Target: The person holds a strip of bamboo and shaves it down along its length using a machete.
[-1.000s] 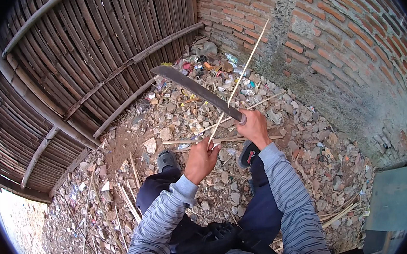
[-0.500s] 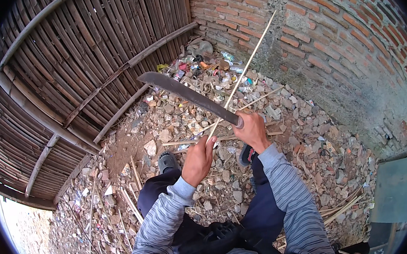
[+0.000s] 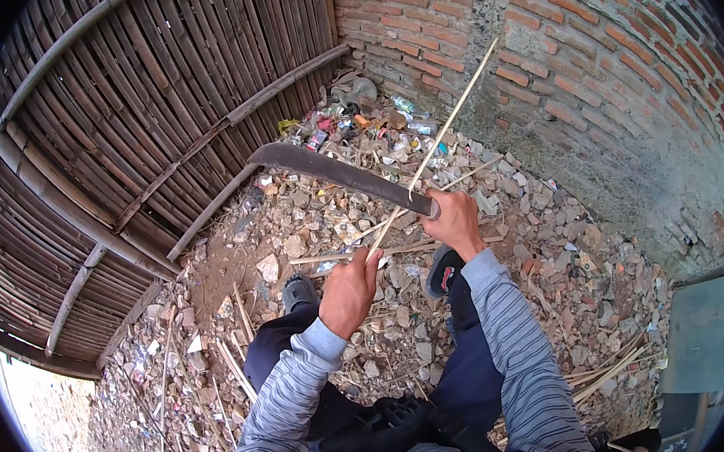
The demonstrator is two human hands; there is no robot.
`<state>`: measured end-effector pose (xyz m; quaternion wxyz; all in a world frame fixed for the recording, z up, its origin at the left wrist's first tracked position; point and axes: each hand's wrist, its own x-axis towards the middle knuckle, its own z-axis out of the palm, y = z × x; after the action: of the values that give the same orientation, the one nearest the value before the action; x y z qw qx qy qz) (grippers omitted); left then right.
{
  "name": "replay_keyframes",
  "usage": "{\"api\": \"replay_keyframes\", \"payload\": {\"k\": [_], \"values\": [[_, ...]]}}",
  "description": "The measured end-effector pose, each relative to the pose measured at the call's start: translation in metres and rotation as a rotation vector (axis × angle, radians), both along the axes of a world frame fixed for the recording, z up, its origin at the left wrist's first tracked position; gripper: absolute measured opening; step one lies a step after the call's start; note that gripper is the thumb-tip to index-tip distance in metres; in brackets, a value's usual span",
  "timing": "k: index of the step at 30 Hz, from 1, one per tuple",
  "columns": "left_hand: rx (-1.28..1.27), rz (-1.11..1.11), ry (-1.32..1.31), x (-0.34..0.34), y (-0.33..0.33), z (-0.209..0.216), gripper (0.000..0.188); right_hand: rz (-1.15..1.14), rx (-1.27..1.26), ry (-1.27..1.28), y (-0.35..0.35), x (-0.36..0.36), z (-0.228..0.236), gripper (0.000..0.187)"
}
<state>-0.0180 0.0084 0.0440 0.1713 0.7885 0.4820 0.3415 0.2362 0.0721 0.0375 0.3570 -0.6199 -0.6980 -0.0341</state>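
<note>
The ground (image 3: 548, 283) was a bed of broken stone and brick bits over brown soil, with colourful litter (image 3: 345, 128) heaped in the far corner. There a wall of dark upright slats (image 3: 194, 77), braced by round poles (image 3: 40, 189), met a weathered brick wall (image 3: 591, 90), stained grey low down. A grey-green panel (image 3: 707, 333) stood at the right, near some loose pale sticks (image 3: 608, 377). Above the rubble, the left hand (image 3: 350, 291) had its fingers clamped on the lower end of a thin pale strip (image 3: 457, 116), which slanted up toward the brick wall. The right hand (image 3: 456, 219) had its fingers wrapped around the handle of a machete (image 3: 322, 167), whose dark blade crossed the strip near the handle and pointed left.
</note>
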Motion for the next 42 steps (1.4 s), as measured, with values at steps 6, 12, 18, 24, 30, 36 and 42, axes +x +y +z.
{"api": "replay_keyframes", "payload": {"k": [6, 12, 18, 24, 30, 36, 42], "values": [[-0.031, -0.007, 0.030, -0.014, -0.006, 0.008, 0.031, -0.107, 0.032, 0.037, 0.013, 0.021, 0.004, 0.015], [-0.185, -0.052, 0.075, -0.027, -0.017, 0.001, 0.028, -0.505, 0.019, 0.381, 0.028, 0.143, -0.035, 0.025], [-0.439, -0.190, -0.231, -0.026, 0.001, -0.012, 0.036, -0.372, 0.018, 0.714, 0.023, 0.119, -0.038, 0.030], [-0.760, -0.268, -0.633, -0.015, 0.012, 0.001, 0.041, 0.117, -0.131, 1.005, 0.003, 0.047, 0.007, 0.048], [-0.512, -0.155, -0.511, -0.006, 0.014, 0.006, 0.032, 0.187, -0.049, 0.257, -0.017, -0.001, 0.008, 0.057], [-0.446, -0.140, -0.397, 0.000, 0.006, 0.018, 0.018, 0.242, -0.065, 0.115, -0.029, -0.033, 0.003, 0.066], [-0.261, -0.073, -0.302, 0.005, 0.002, 0.016, 0.020, 0.276, -0.131, 0.020, -0.034, -0.042, 0.005, 0.071]]}}
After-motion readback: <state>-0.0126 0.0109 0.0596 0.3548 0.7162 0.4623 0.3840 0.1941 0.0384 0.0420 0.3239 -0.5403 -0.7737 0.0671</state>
